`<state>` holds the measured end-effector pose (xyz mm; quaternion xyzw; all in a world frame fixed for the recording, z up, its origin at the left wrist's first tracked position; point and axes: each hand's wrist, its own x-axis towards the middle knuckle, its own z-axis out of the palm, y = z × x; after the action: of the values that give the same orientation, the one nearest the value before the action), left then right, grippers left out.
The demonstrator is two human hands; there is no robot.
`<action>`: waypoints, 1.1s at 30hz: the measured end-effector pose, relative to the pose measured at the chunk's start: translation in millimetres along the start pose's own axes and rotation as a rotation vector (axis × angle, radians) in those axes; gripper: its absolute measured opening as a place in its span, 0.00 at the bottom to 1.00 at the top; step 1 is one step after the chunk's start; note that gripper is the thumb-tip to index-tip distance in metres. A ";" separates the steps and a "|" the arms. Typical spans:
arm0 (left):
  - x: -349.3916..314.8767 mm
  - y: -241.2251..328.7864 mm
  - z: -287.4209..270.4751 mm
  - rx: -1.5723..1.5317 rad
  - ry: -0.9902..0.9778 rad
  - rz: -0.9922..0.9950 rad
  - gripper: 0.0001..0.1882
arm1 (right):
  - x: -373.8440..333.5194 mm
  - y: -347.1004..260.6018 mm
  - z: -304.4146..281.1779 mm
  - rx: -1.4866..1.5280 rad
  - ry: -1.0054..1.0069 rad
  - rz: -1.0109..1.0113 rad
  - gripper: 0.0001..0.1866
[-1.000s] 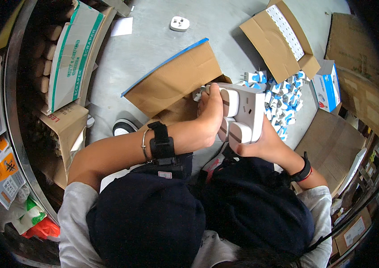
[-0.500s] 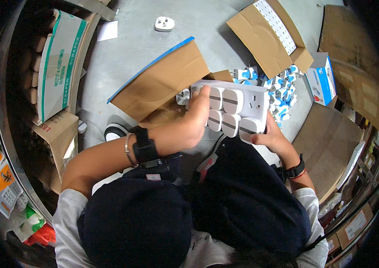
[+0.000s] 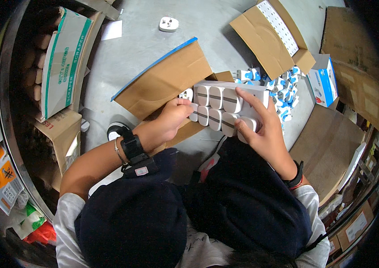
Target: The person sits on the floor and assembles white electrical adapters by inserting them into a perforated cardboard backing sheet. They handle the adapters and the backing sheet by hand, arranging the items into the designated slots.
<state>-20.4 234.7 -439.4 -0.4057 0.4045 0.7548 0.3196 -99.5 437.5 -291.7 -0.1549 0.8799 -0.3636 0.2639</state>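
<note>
A white tray [image 3: 254,90] with two rows of rounded white plug adapters [image 3: 216,97], each with a grey stripe, is held tilted above my lap. My left hand [image 3: 171,119] is closed at the tray's left end, its fingertips touching the edge by the end adapter; part of the grip is hidden. Around the right end, my right hand [image 3: 267,136] holds the tray, index finger over an upper-row adapter and thumb on the lower row. An open cardboard box [image 3: 165,78] with a blue-edged flap stands just behind; a white adapter [image 3: 186,94] shows inside it.
Several blue-and-white adapters [image 3: 283,96] lie heaped on the floor, right of the tray. Beyond them stands an open carton [image 3: 263,40] with a white perforated sheet. A lone white adapter [image 3: 169,24] lies far off. Cartons [image 3: 64,67] line the left shelf; a large cardboard box [image 3: 328,147] stands right.
My left hand has drawn back from over the adapters to the tray's left end. My right hand has moved from the tray's right edge onto the adapters.
</note>
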 end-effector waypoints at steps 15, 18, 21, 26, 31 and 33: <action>20.3 -30.4 -13.3 -0.166 -0.249 -0.117 0.20 | 5.1 10.0 -6.3 -0.146 0.005 -0.089 0.30; 22.3 -27.7 -14.9 -0.153 -0.325 -0.138 0.21 | 7.7 12.5 -10.2 -0.093 -0.021 -0.014 0.30; 19.4 -24.0 -13.5 -0.031 -0.326 -0.127 0.19 | 10.8 14.8 -13.8 -0.015 -0.055 0.025 0.29; 3.9 -21.4 -10.8 -0.001 -0.464 -0.203 0.20 | 18.8 19.6 -29.8 0.053 -0.158 0.040 0.29; -8.4 -7.4 -8.4 0.132 -0.502 -0.264 0.25 | 25.6 35.0 -46.6 0.178 -0.229 0.065 0.31; -18.0 1.5 -8.1 0.251 -0.536 -0.231 0.29 | 22.0 42.2 -53.1 0.304 -0.248 0.155 0.33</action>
<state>-10.4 224.1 -426.0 -0.1932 0.3471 0.7377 0.5459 -151.5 486.0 -298.3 -0.0887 0.7850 -0.4490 0.4175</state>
